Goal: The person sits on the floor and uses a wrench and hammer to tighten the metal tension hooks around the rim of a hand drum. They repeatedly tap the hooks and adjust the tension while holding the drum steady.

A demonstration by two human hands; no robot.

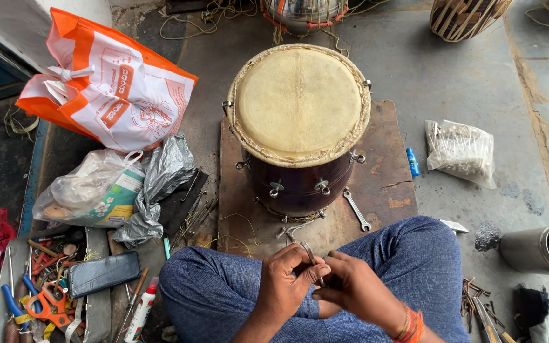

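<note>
I sit cross-legged in blue trousers. My left hand (287, 276) and my right hand (351, 289) meet over my lap and pinch a small metal hook (311, 255) between their fingertips. A thin cord (290, 230) lies just beyond the hands, near the base of the drum. Just ahead stands a dark red drum (300, 181) with a pale skin head (298, 101) and metal hooks around its rim, upright on a wooden board (389, 184). A spanner (356, 209) lies on the board to the right of the drum.
At left are an orange and white bag (109, 86), plastic bags (96, 187) and a tray of tools with orange scissors (46, 305) and a phone (103, 273). At right lie a clear packet (462, 152), a blue tube (412, 162), a steel cylinder (544, 249) and nails (474, 302).
</note>
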